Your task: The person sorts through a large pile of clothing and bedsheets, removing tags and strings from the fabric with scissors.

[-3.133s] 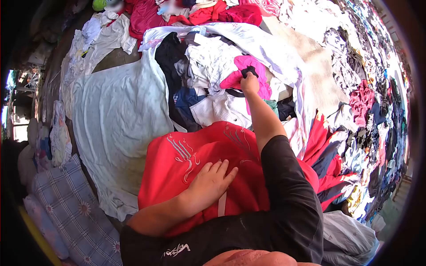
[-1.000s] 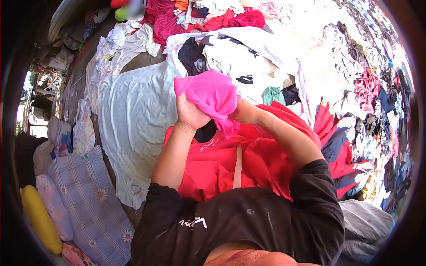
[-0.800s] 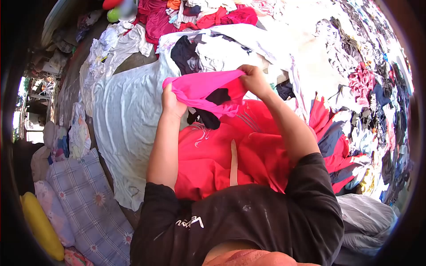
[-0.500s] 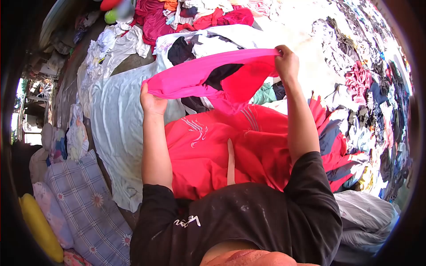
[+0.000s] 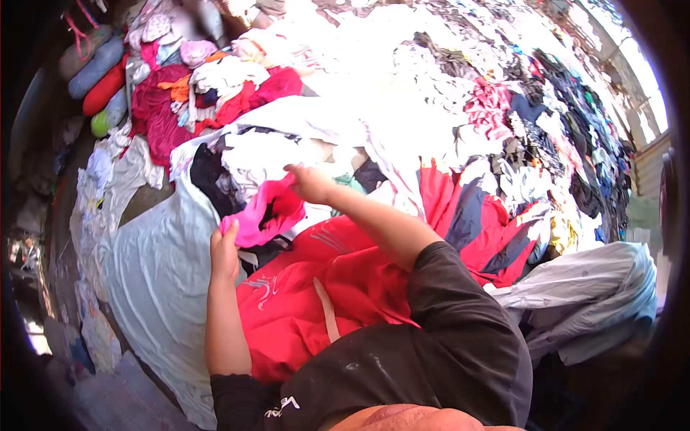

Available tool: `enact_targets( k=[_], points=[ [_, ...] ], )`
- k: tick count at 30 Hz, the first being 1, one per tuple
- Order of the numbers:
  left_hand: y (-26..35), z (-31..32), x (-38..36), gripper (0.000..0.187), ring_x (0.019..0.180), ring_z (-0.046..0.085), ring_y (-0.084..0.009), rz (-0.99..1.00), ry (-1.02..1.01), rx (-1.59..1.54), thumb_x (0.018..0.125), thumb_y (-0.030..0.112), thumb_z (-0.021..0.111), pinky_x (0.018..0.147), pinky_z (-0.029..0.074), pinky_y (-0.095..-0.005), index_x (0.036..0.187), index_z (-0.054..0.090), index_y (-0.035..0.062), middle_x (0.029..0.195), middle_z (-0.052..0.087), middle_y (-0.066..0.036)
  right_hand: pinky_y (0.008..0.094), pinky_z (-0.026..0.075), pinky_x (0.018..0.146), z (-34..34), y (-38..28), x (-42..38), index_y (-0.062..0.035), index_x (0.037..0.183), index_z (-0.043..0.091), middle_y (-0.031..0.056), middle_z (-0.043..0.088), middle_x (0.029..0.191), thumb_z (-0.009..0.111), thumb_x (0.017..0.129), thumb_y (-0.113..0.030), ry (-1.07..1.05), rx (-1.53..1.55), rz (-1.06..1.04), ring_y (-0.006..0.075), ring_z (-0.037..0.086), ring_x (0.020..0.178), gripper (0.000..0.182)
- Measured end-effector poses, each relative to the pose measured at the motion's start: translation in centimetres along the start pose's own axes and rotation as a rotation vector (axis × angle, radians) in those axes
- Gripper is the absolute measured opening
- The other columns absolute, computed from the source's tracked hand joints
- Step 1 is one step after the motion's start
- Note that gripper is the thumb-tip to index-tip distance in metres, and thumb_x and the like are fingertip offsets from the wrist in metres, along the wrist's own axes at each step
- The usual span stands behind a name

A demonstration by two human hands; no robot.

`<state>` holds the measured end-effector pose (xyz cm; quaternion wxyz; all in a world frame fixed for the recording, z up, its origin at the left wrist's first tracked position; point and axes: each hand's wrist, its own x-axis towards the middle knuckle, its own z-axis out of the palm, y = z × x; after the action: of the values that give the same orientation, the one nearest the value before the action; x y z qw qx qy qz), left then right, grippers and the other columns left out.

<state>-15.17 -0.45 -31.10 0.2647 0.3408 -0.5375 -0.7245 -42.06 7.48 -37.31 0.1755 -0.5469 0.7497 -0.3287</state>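
A red garment (image 5: 338,302) lies spread low in the middle of the frame, over the person's lap. Just above it, the left hand (image 5: 224,251) grips one end of a pink garment (image 5: 262,215), which sags at centre left. The right hand (image 5: 310,184) pinches its other end, fingers closed. Beyond, a huge heap of mixed clothes (image 5: 460,93) fills the upper frame.

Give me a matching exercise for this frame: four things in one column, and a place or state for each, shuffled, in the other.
1. pink garment
2. red cloth
3. pale sheet
4. green ball

a. spread flat beside the person's left arm
b. far off at the upper left
c. held between left hand and right hand
d. lying across the person's lap

Pairs: 1-c, 2-d, 3-a, 4-b
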Motion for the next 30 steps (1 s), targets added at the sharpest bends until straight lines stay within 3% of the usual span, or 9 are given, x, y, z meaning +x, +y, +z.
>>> enact_targets(
  k=[7,9,12,17,20,23,26,28,30],
  points=[
    [1.7,3.0,-3.9,0.024,0.083,0.069,-0.0148,-0.094,-0.466,0.111,0.097,0.017,0.061,0.081,0.053,-0.0298,0.102,0.07,-0.0042,0.092,0.073,-0.009,0.0433,0.056,0.069,7.6,-5.0,-4.5,-0.0032,0.138,0.049,0.0224,0.071,0.094,0.063,0.079,-0.008,-0.802,0.04,-0.507,0.0341,0.071,0.083,0.06],
    [2.1,1.8,-4.1,0.024,0.081,0.069,-0.0148,-0.138,-0.585,0.011,0.097,0.017,0.061,0.081,0.054,-0.0297,0.102,0.07,-0.0048,0.091,0.073,-0.008,0.0391,0.058,0.058,5.4,-8.0,-6.4,-0.0008,0.116,0.06,0.0218,0.07,0.09,0.068,0.08,-0.014,-1.167,0.37,-0.145,0.0317,0.071,0.069,0.039],
    [0.7,0.9,-2.8,0.029,0.087,0.069,-0.0155,-0.133,-0.523,0.19,0.096,0.021,0.063,0.08,0.053,-0.03,0.106,0.069,-0.0056,0.096,0.073,-0.009,0.0379,0.061,0.056,5.7,-7.4,-7.2,0.0015,0.115,0.06,0.0202,0.07,0.088,0.062,0.085,-0.008,-1.199,0.456,-0.041,0.0295,0.074,0.074,0.031],
    [-0.8,0.6,-0.5,0.038,0.092,0.07,-0.0246,0.073,-0.24,0.973,0.093,0.027,0.066,0.083,0.053,-0.0341,0.115,0.065,-0.0048,0.102,0.073,-0.016,0.0359,0.061,0.059,-6.1,3.8,-3.7,0.0025,0.106,0.065,0.0145,0.072,0.083,0.061,0.086,-0.007,-0.72,0.54,0.307,0.0256,0.073,0.071,0.022],
    [-1.3,1.2,-0.9,0.048,0.099,0.07,-0.0329,0.096,-0.366,1.106,0.088,0.028,0.068,0.089,0.052,-0.0392,0.124,0.06,-0.0026,0.113,0.068,-0.024,0.0363,0.058,0.057,-28.5,14.8,-5.2,0.0018,0.102,0.066,0.0132,0.071,0.088,0.063,0.083,-0.003,0.244,0.595,0.515,0.025,0.071,0.072,0.019],
    [-1.1,2.0,-1.2,0.052,0.107,0.066,-0.0356,0.092,-0.435,1.133,0.088,0.03,0.067,0.092,0.051,-0.042,0.129,0.057,-0.001,0.119,0.065,-0.024,0.0415,0.057,0.065,-46.5,13.3,-15.8,-0.0039,0.115,0.063,0.0173,0.066,0.105,0.065,0.083,-0.004,1.526,0.911,-0.106,0.0336,0.068,0.085,0.032],
    [-1.5,3.8,-1.4,0.055,0.111,0.063,-0.038,0.071,-0.512,1.2,0.088,0.034,0.066,0.095,0.049,-0.0432,0.13,0.057,0.0001,0.12,0.065,-0.025,0.0533,0.057,0.083,-46.5,19.8,-16.2,-0.011,0.146,0.037,0.0238,0.055,0.128,0.067,0.084,-0.008,1.216,0.765,0.091,0.0375,0.062,0.11,0.068],
    [-2.7,5.3,-1.8,0.055,0.113,0.062,-0.0378,0.142,-0.603,1.233,0.088,0.033,0.065,0.096,0.049,-0.0441,0.131,0.056,0.0001,0.124,0.063,-0.024,0.0319,0.058,0.068,-40.0,20.4,-13.5,0.0025,0.12,0.057,0.0168,0.07,0.101,0.054,0.098,-0.016,0.941,0.855,0.275,0.0225,0.07,0.083,0.029],
    [-4.2,6.5,-3.0,0.047,0.107,0.063,-0.0372,0.339,-0.674,1.141,0.091,0.028,0.064,0.093,0.05,-0.0427,0.128,0.056,-0.0002,0.12,0.064,-0.022,0.0275,0.053,0.062,-31.6,20.9,-10.4,-0.0006,0.122,0.058,0.0137,0.071,0.1,0.059,0.095,-0.016,0.704,0.808,0.547,0.0203,0.07,0.079,0.031]
  ],
)
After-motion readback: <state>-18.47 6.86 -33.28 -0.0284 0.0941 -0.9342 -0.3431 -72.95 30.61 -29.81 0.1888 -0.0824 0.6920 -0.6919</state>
